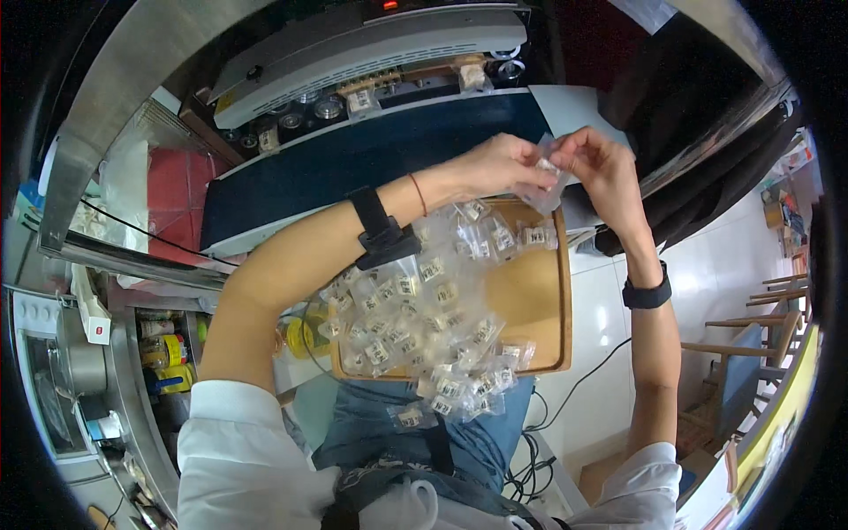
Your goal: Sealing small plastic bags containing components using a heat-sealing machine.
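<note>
Near the right end of the dark belt, my left hand (515, 166) and my right hand (594, 171) both pinch a small clear plastic bag (548, 196) with a labelled piece inside. Below them lies a wooden tray (557, 336) heaped with similar clear packets (433, 269), some spilling over its front edge toward my lap. Beyond my hands is the sealing machine (371, 49) with its dark belt (371, 150); several packets (362, 102) sit along its metal slot.
At left are a red board (172, 199), a metal counter with shelved bottles (166, 352) and a white appliance (35, 380). Dark fabric (671, 132) hangs at back right. Wooden chairs (760, 349) stand on the tiled floor (609, 344) at right, where black cables (539, 450) run.
</note>
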A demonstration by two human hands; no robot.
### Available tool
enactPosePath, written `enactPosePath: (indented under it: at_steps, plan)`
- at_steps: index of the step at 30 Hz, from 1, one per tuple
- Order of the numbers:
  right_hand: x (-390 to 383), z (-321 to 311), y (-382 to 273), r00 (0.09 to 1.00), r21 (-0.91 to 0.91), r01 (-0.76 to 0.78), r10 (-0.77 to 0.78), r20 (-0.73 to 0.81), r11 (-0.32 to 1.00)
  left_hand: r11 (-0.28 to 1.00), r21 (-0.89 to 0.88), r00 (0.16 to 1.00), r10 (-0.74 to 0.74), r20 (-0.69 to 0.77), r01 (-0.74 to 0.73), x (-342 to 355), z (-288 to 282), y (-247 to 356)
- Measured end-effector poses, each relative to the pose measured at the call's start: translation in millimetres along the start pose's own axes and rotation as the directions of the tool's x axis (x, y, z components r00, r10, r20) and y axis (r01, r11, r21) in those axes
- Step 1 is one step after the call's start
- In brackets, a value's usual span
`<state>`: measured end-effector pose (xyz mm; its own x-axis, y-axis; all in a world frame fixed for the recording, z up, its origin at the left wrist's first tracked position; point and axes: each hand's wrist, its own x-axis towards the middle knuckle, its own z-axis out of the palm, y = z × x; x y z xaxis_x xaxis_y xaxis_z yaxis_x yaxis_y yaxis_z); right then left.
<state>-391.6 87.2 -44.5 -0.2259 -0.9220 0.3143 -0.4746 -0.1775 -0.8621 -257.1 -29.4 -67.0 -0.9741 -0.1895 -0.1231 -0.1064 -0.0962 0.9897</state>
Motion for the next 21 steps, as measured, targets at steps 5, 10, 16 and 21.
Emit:
enactPosePath:
  at_steps: [5, 10, 16, 21]
  plan:
    - [17.7, 0.7, 10.2, 0.952, 0.137, -0.115, 0.149, -0.267, 0.984, 0.993, -0.019, 0.980, 0.115, -0.164, -0.120, 13.7, -1.9, 9.8]
    - [37.0, -5.0, 27.7, 0.962, 0.096, -0.056, 0.079, -0.259, 0.994, 0.988, -0.110, 0.948, 0.066, -0.311, -0.104, 29.7, -6.6, 10.1]
    - [73.2, -17.5, 47.3, 0.973, 0.082, 0.000, 0.019, -0.229, 0.997, 0.906, -0.351, 0.907, 0.077, -0.414, -0.238, 61.0, -24.3, 8.0]
    - [106.5, -26.8, 72.9, 0.966, 0.113, -0.118, 0.140, -0.215, 0.987, 0.873, -0.444, 0.892, -0.021, -0.452, -0.204, 108.5, -50.8, -5.4]
